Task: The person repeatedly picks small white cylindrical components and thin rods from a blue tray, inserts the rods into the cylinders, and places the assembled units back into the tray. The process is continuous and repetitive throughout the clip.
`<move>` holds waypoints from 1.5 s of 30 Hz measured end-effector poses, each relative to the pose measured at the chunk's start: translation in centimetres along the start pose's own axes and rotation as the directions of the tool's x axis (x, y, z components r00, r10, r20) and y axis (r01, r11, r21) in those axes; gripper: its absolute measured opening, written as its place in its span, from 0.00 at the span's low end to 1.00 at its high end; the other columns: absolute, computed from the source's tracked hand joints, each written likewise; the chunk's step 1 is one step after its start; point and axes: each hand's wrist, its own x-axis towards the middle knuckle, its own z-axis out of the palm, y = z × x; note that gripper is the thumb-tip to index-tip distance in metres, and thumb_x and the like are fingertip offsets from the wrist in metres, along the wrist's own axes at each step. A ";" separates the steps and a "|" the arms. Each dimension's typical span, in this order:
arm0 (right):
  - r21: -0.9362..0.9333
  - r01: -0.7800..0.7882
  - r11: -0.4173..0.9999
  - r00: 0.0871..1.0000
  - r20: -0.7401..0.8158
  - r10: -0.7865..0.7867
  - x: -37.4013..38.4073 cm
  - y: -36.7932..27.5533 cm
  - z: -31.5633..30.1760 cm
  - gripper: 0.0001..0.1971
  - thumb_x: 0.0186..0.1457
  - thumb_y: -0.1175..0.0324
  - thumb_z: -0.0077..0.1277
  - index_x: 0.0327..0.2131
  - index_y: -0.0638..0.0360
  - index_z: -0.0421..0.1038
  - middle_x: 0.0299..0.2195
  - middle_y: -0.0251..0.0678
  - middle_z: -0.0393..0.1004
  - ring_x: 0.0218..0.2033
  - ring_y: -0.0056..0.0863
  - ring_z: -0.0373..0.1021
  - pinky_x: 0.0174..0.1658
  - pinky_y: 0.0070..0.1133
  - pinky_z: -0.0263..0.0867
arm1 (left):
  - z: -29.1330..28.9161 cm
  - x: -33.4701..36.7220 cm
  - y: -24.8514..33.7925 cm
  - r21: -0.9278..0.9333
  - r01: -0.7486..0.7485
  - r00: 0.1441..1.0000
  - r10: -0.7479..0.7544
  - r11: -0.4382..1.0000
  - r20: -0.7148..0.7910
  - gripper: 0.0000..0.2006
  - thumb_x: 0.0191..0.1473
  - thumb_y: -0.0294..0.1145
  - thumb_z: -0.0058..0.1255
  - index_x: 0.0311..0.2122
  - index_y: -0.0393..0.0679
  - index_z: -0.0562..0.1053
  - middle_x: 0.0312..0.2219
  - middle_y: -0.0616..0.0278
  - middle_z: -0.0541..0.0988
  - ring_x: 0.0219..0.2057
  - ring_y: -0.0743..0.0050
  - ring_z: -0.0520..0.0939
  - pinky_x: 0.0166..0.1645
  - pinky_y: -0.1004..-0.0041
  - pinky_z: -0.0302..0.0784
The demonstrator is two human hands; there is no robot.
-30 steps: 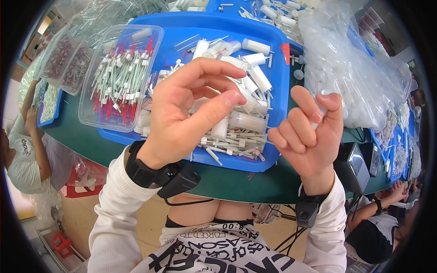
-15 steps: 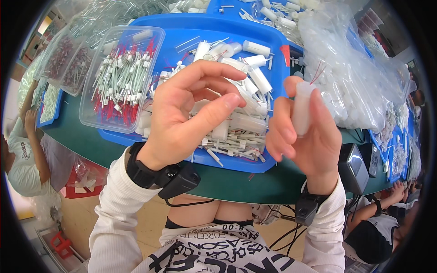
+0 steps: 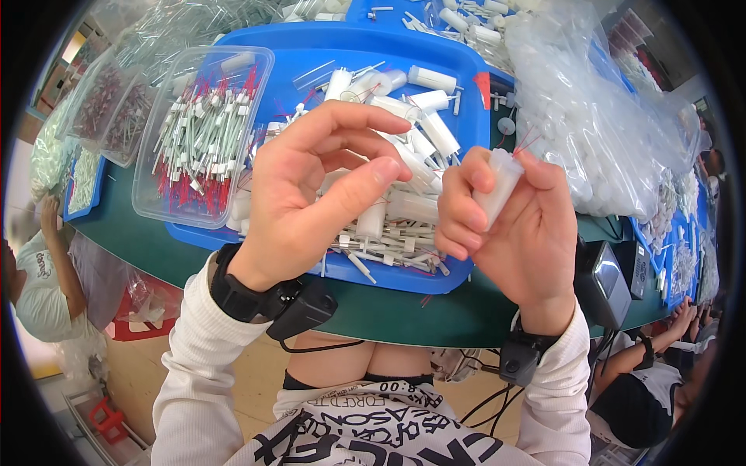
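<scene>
My right hand (image 3: 528, 241) is closed around a white translucent plastic cylinder (image 3: 498, 190), with thin red wires (image 3: 530, 142) sticking out at its top. The cylinder leans slightly to the right at its upper end. To its left, my left hand (image 3: 299, 202) hovers over the blue tray (image 3: 373, 43), fingers curved and thumb apart, with nothing visible in it. Below both hands, the tray holds several white cylinders (image 3: 440, 132) and thin white sticks (image 3: 360, 266) with wires. Part of this pile is hidden by my left hand.
A clear plastic box (image 3: 146, 210) of white sticks with red wires overlaps the tray's left side. A large clear bag (image 3: 579, 147) of white parts lies at the right. A dark device (image 3: 604, 283) stands near the table's right edge. Other people sit at both sides.
My right hand has moved slightly left, and the cylinder in it has tilted from nearly upright. My left hand has shifted only a little and stays open.
</scene>
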 end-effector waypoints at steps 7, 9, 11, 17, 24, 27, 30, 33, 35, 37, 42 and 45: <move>-0.343 0.118 0.932 0.990 -0.026 -0.135 0.2 0.4 0.4 0.15 0.55 0.57 0.36 0.30 0.61 0.60 0.22 0.30 0.61 0.22 0.19 0.54 0.30 0.16 0.54 | -0.2 0.1 0.0 0.009 -0.044 0.998 0.043 0.999 0.049 0.15 0.48 0.25 0.46 0.42 0.32 0.67 0.30 0.58 0.74 0.32 0.76 0.74 0.39 0.78 0.68; -0.697 0.210 0.686 0.941 -0.047 -0.336 0.1 0.9 1.2 0.12 0.54 0.62 0.44 0.33 0.62 0.62 0.23 0.30 0.63 0.23 0.17 0.56 0.29 0.13 0.54 | -0.5 0.2 -0.6 0.012 -0.144 0.985 0.142 0.990 0.101 0.14 0.47 0.23 0.50 0.41 0.35 0.69 0.33 0.59 0.75 0.33 0.76 0.76 0.36 0.79 0.70; -0.883 0.283 0.375 0.900 0.108 -0.423 0.0 0.7 1.1 0.13 0.47 0.69 0.55 0.34 0.63 0.63 0.26 0.31 0.67 0.25 0.16 0.63 0.29 0.12 0.59 | -0.2 0.1 -0.4 -0.055 -0.143 0.983 0.148 0.988 0.107 0.15 0.45 0.23 0.52 0.42 0.36 0.69 0.33 0.59 0.74 0.33 0.76 0.76 0.36 0.78 0.70; -0.909 0.361 -0.208 0.780 0.416 -0.467 0.0 0.8 0.4 0.17 0.42 0.71 0.59 0.34 0.63 0.62 0.27 0.32 0.67 0.27 0.17 0.65 0.31 0.13 0.60 | 0.1 0.1 -0.8 -0.096 -0.151 0.974 0.165 0.984 0.154 0.16 0.42 0.21 0.56 0.40 0.36 0.72 0.33 0.58 0.75 0.33 0.74 0.76 0.37 0.77 0.73; -0.892 0.432 -0.135 0.761 0.440 -0.477 0.0 -0.2 0.3 0.17 0.42 0.76 0.56 0.39 0.69 0.68 0.31 0.39 0.70 0.33 0.26 0.66 0.36 0.17 0.60 | -0.1 -0.1 -0.5 -0.057 -0.198 0.977 0.202 0.978 0.065 0.14 0.38 0.12 0.53 0.36 0.30 0.72 0.35 0.48 0.74 0.35 0.66 0.76 0.38 0.74 0.74; -0.884 0.436 -0.167 0.752 0.460 -0.472 -0.1 -0.3 0.6 0.16 0.41 0.76 0.56 0.38 0.69 0.70 0.34 0.41 0.71 0.33 0.27 0.66 0.36 0.18 0.60 | -0.6 0.1 -0.4 0.121 -0.319 0.946 0.308 0.940 0.100 0.13 0.37 0.11 0.53 0.33 0.32 0.74 0.33 0.49 0.75 0.33 0.68 0.76 0.36 0.76 0.74; -0.913 0.394 -0.103 0.776 0.391 -0.495 -0.3 -0.1 1.0 0.16 0.40 0.76 0.57 0.37 0.69 0.70 0.34 0.42 0.72 0.33 0.27 0.67 0.36 0.18 0.61 | -0.6 -0.1 0.1 0.129 -0.260 0.965 0.253 0.957 0.072 0.11 0.37 0.12 0.54 0.31 0.33 0.75 0.31 0.50 0.76 0.31 0.70 0.77 0.33 0.78 0.74; -0.875 0.437 -0.209 0.741 0.482 -0.468 0.0 0.1 0.7 0.17 0.38 0.76 0.58 0.37 0.69 0.71 0.33 0.40 0.73 0.32 0.27 0.69 0.36 0.18 0.62 | -0.5 -0.3 -0.4 0.055 -0.217 0.976 0.216 0.975 0.020 0.11 0.37 0.12 0.54 0.30 0.34 0.77 0.29 0.53 0.77 0.30 0.71 0.78 0.33 0.78 0.75; -0.881 0.422 -0.213 0.740 0.471 -0.481 0.1 0.2 0.7 0.17 0.37 0.77 0.58 0.36 0.69 0.71 0.32 0.40 0.73 0.32 0.26 0.69 0.36 0.18 0.63 | -0.6 -0.2 -0.6 0.058 -0.255 0.967 0.253 0.965 0.045 0.11 0.38 0.11 0.53 0.31 0.33 0.76 0.30 0.52 0.77 0.31 0.71 0.78 0.34 0.78 0.76; -0.883 0.413 -0.225 0.734 0.469 -0.492 0.1 0.2 0.6 0.17 0.37 0.77 0.58 0.36 0.69 0.71 0.32 0.40 0.73 0.33 0.26 0.70 0.35 0.18 0.64 | -0.4 -0.2 -0.8 0.040 -0.256 0.966 0.254 0.966 0.040 0.11 0.39 0.11 0.52 0.32 0.33 0.74 0.31 0.51 0.76 0.32 0.71 0.77 0.35 0.78 0.75; -0.897 0.442 -0.028 0.754 0.388 -0.530 0.6 0.7 0.1 0.24 0.39 0.79 0.57 0.44 0.68 0.64 0.36 0.42 0.72 0.35 0.26 0.70 0.38 0.19 0.64 | -0.1 0.0 -1.1 -0.164 -0.133 0.988 0.144 0.978 0.056 0.13 0.41 0.12 0.51 0.36 0.33 0.69 0.37 0.48 0.72 0.36 0.72 0.75 0.38 0.77 0.74; -0.857 0.461 0.231 0.804 0.293 -0.518 0.1 0.0 0.4 0.28 0.40 0.78 0.54 0.48 0.67 0.57 0.40 0.46 0.69 0.37 0.27 0.69 0.41 0.20 0.63 | -0.1 0.0 -1.0 -0.126 -0.182 0.983 0.183 0.975 -0.007 0.14 0.40 0.11 0.51 0.35 0.34 0.68 0.37 0.49 0.72 0.38 0.70 0.75 0.42 0.74 0.74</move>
